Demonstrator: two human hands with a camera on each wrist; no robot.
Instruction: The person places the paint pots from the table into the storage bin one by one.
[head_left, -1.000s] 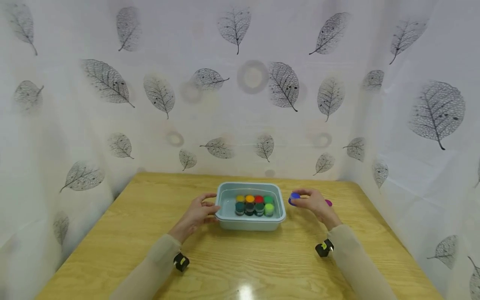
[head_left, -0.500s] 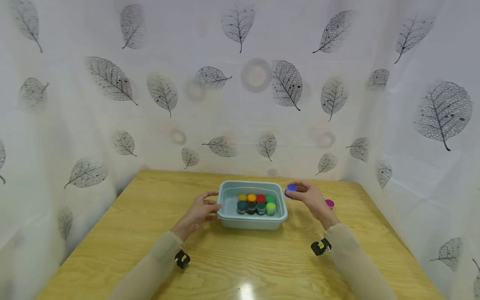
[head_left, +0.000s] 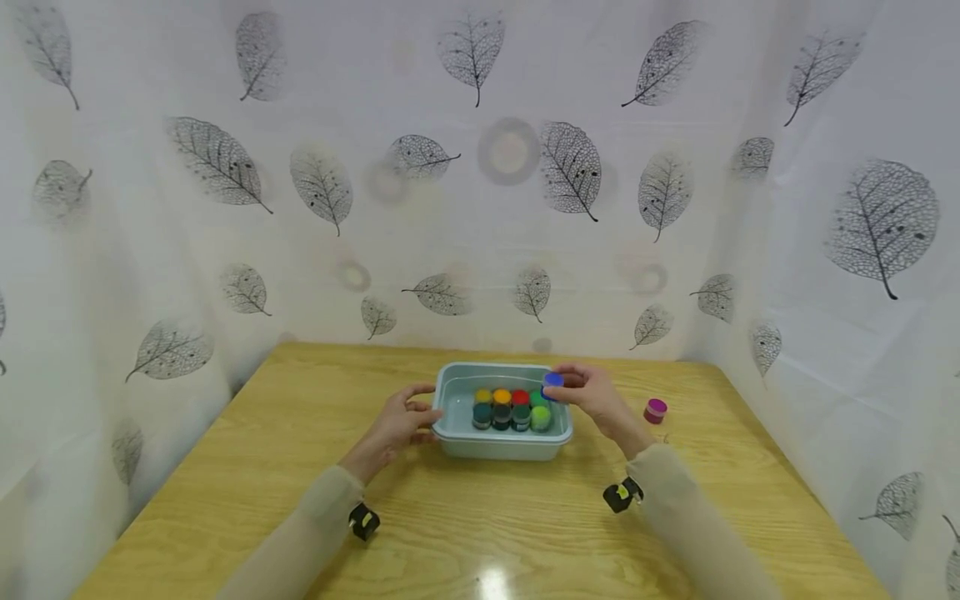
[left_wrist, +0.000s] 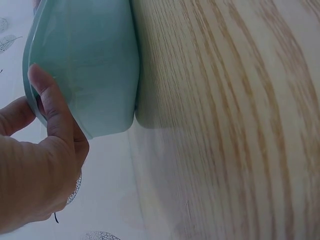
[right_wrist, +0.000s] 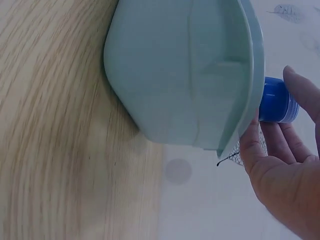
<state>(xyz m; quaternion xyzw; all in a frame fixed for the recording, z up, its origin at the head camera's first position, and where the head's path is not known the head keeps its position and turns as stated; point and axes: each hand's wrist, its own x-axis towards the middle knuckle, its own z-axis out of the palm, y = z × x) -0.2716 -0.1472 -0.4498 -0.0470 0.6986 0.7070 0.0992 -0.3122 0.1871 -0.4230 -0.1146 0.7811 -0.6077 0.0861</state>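
A pale green plastic basin [head_left: 504, 448] stands on the table, holding several small paint jars [head_left: 501, 417] with coloured lids, grouped in two rows toward its right side. My left hand [head_left: 396, 425] grips the basin's left rim, thumb on one side and fingers on the other, as the left wrist view [left_wrist: 47, 125] shows. Over the right part of the basin, my right hand [head_left: 597, 402] holds a blue paint jar [head_left: 553, 382] between thumb and fingers. The right wrist view has this blue jar [right_wrist: 276, 100] just above the rim. It partly hides the green-lidded jar below.
One magenta paint jar [head_left: 656, 411] stands on the wooden table [head_left: 480, 517] to the right of the basin, beyond my right forearm. A white curtain [head_left: 465, 233] printed with leaves hangs behind the table and along both sides.
My right hand has carried the blue jar leftward from beside the basin to above its right part, uncovering the magenta jar. The left hand stays at the rim.
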